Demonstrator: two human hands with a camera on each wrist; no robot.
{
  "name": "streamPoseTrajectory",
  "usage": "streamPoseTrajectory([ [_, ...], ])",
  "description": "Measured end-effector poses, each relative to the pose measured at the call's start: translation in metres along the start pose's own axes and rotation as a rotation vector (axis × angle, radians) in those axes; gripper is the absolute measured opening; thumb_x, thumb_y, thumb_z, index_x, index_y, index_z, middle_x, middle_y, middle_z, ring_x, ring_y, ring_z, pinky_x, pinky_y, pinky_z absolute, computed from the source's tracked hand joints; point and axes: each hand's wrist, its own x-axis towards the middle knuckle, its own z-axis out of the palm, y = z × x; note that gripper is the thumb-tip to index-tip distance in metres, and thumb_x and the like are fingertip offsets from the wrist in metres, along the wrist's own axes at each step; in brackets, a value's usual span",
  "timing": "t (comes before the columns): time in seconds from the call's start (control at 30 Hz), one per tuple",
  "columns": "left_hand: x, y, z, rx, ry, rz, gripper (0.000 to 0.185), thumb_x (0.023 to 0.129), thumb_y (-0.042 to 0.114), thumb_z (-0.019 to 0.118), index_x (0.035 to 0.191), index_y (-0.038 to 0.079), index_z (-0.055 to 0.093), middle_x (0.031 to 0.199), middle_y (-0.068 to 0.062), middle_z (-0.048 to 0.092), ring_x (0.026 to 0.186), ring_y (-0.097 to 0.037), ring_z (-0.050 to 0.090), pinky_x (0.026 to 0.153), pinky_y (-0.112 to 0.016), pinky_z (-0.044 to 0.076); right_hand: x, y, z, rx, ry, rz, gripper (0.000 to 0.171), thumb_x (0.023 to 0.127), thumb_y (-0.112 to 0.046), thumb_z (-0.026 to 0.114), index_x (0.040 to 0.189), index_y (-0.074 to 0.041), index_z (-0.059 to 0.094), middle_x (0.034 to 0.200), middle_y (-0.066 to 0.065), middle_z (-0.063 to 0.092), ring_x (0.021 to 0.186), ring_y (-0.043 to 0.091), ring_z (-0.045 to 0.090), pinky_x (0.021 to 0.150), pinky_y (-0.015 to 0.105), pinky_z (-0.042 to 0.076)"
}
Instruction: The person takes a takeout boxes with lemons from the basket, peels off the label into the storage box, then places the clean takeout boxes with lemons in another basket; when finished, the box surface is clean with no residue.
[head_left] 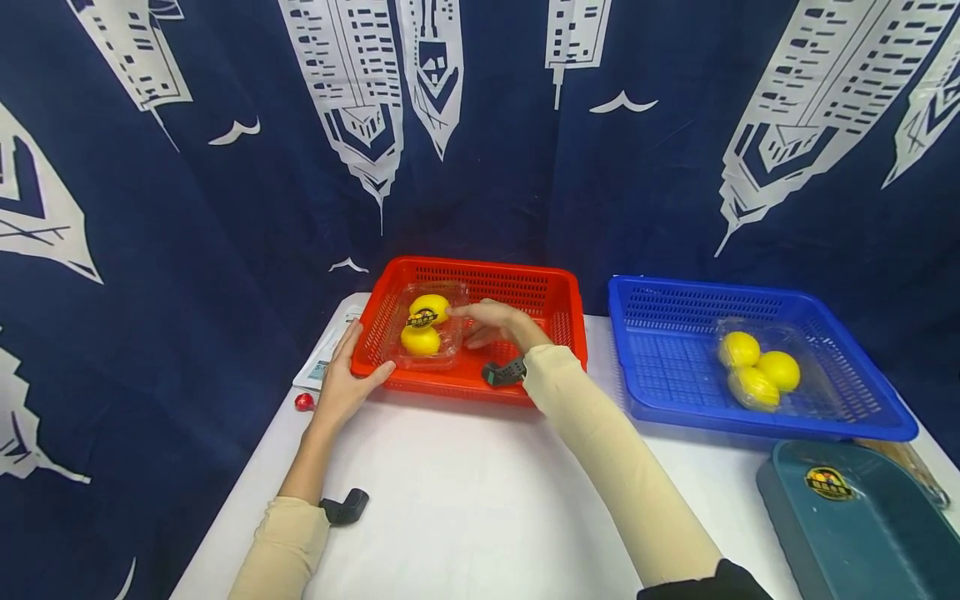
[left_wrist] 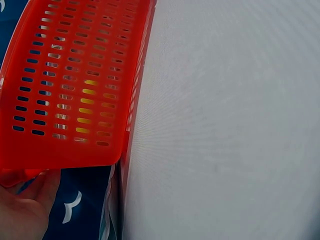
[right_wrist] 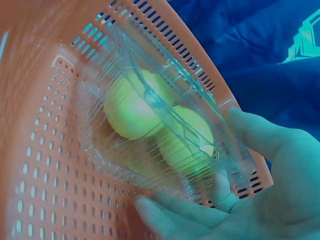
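A clear plastic container point(head_left: 448, 348) with yellow fruits point(head_left: 421, 340) and a dark round label point(head_left: 423, 318) is seen inside the left part of a red basket point(head_left: 442, 382); whether it is lifted off the basket's floor cannot be told. Its right side is clamped in the grip of the right hand point(head_left: 491, 322), with the thumb placed at one edge and the fingers curled about it. The basket's front left corner is held in the grip of the left hand point(head_left: 347, 385), with the thumb laid over the rim. To the right, a blue basket point(head_left: 675, 420) is set on the white surface point(head_left: 480, 483), and in it another clear container point(head_left: 816, 393) with three yellow fruits is held. Nearer the front, a teal bin point(head_left: 798, 533) is partly shown. Behind everything, a navy cloth point(head_left: 495, 175) printed with white buildings is hung
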Motion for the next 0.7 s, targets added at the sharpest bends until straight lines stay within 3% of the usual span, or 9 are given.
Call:
streamPoseTrajectory([
  [0.33, -0.0007, 0.0006, 0.0005, -0.004, 0.007, 0.004, 0.09, 0.083, 0.037, 0.073, 0.155, 0.011, 0.026, 0.163, -0.004, 0.022, 0.151, -0.027, 0.021, 0.119, -0.052, 0.029, -0.0018, -0.0015, 0.0005, 0.061, 0.004, -0.001, 0.06, 0.091, -0.033, 0.067, 0.14, -0.006, 0.046, 0.13, 0.028, 0.059, 0.114, 0.037, 0.064, 0.101, 0.043, 0.052],
  [0.7, -0.0011, -0.0008, 0.0001, -0.003, 0.0, -0.003, 0.091, 0.082, 0.037, 0.074, 0.155, 0.013, 0.025, 0.163, -0.003, 0.021, 0.151, -0.027, 0.02, 0.119, -0.052, 0.03, -0.0024, 0.0003, 0.0017, 0.095, 0.0, 0.001, 0.071, 0.088, -0.032, 0.069, 0.146, -0.003, 0.039, 0.14, 0.03, 0.047, 0.1, 0.03, 0.064, 0.103, 0.043, 0.051],
])
